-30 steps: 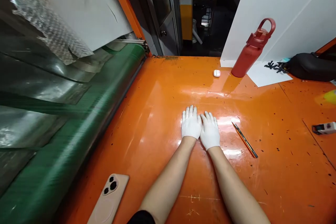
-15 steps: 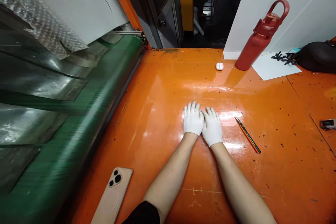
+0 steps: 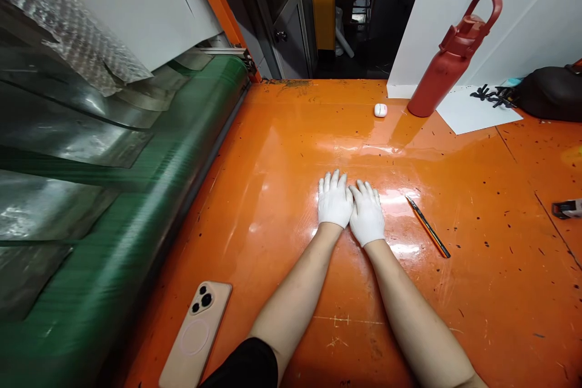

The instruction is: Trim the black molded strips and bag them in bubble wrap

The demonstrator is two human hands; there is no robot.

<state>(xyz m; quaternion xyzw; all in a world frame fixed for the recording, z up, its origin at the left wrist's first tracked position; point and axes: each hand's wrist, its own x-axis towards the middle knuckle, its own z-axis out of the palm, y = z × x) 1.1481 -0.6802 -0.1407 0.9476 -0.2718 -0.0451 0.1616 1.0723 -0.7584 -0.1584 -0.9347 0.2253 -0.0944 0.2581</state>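
Observation:
My left hand (image 3: 334, 201), in a white glove, lies flat on the orange tabletop (image 3: 264, 242) with its fingers stretched forward. Beside it my right hand (image 3: 366, 212), gloved the same way, rests palm down, its thumb side touching the left. Neither holds anything. Just right of my right hand is a slim craft knife (image 3: 428, 227) with a black and orange handle, lying at a slant with its tip pointing away from me. A pinkish-beige phone (image 3: 196, 333) lies camera side up near my left forearm.
A green conveyor belt (image 3: 168, 185) with clear plastic strips (image 3: 77, 139) runs along the left. At the back stand a red bottle (image 3: 443, 76) and a small white case (image 3: 381, 110). A white sheet (image 3: 468, 115), a black bag (image 3: 552, 94) and a dark tool (image 3: 566, 210) lie to the right.
The view has shifted slightly, so the table and the things on it sit a little higher in the picture. Both hands stay flat in the same place.

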